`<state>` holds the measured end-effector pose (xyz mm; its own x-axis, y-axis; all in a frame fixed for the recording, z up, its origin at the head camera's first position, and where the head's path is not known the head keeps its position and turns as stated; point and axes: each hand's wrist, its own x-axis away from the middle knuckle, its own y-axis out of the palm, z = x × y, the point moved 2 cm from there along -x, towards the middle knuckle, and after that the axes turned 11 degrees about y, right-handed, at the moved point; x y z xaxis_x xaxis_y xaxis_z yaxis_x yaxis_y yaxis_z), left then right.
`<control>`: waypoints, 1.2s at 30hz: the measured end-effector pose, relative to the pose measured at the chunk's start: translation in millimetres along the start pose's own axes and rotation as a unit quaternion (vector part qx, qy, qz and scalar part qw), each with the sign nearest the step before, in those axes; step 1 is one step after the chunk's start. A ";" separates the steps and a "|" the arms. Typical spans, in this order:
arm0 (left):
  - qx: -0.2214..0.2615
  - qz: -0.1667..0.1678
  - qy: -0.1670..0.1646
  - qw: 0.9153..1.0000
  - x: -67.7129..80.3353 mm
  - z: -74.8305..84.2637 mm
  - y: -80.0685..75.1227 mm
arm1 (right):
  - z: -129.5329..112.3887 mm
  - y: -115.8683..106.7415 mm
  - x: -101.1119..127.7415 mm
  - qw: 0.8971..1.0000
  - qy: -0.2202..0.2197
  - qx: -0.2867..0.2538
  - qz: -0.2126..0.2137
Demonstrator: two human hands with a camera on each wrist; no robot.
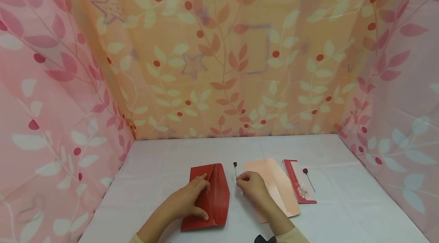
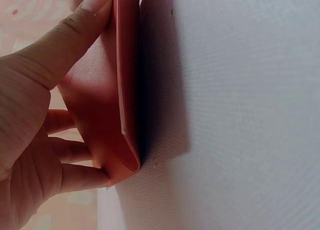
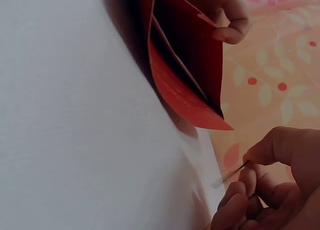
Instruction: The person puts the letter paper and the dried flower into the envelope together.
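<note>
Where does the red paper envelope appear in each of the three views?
Head view: the red paper envelope lies low and centre-left on the white table, under the left hand.
Left wrist view: it stands upper left, edge-on, held by thumb and fingers.
Right wrist view: it is at top centre, its mouth gaping open.
Shared landmark: the white table surface, seen in all three views.

Both hands are bare, with no rings or gloves. The left hand (image 1: 190, 199) and the right hand (image 1: 252, 186) have short, plain nails. At each wrist, a pale cream sleeve cuff (image 1: 291, 235) shows. A small black object sits near the right cuff.
</note>
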<state>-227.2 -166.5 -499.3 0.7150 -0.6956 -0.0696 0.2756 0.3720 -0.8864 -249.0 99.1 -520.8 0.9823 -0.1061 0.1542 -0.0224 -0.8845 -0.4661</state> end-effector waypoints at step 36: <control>0.009 -0.003 -0.001 1.000 -1.5 -6.7 2.2 | -14.8 50.5 11.0 0.982 0.021 -0.121 -0.140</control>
<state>-232.0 -168.8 -504.1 0.7148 -0.6965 -0.0630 0.2914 0.3785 -0.8785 -242.1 46.5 -529.8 0.9477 0.1426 0.2857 0.1992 -0.9633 -0.1800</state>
